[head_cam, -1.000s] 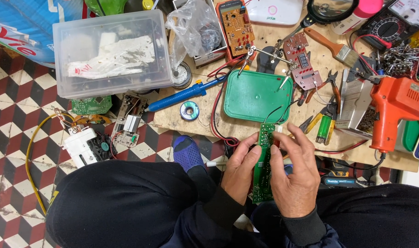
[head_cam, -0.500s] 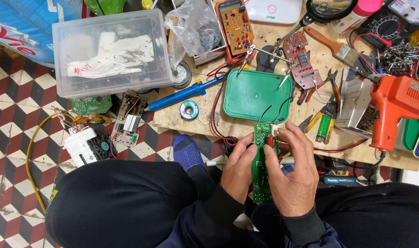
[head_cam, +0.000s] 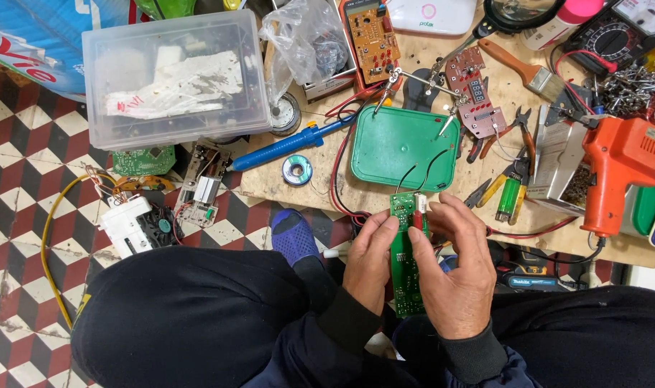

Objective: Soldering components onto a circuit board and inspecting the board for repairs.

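Note:
A long narrow green circuit board (head_cam: 405, 269) stands lengthwise between both my hands, over my lap. My left hand (head_cam: 370, 259) grips its left edge with fingers curled. My right hand (head_cam: 453, 273) holds the right edge, thumb lying across the board's face. Thin black wires run from the board's top end up onto a green plastic tray (head_cam: 405, 147) on the low wooden work board (head_cam: 320, 183). A small white and red part sits at the board's top right corner, by my right fingertips.
A clear lidded box (head_cam: 173, 75), blue soldering iron (head_cam: 288, 144), solder reel (head_cam: 297, 170), orange solder gun (head_cam: 618, 169), pliers (head_cam: 510, 187), brush (head_cam: 521, 68), multimeter (head_cam: 615, 36) and helping-hand clips with a red display board (head_cam: 474, 90) crowd the board. Loose electronics (head_cam: 137, 223) lie on the checkered floor.
The green circuit board has been drawn slightly down and toward me. My right thumb has shifted across its face; both hands keep hold.

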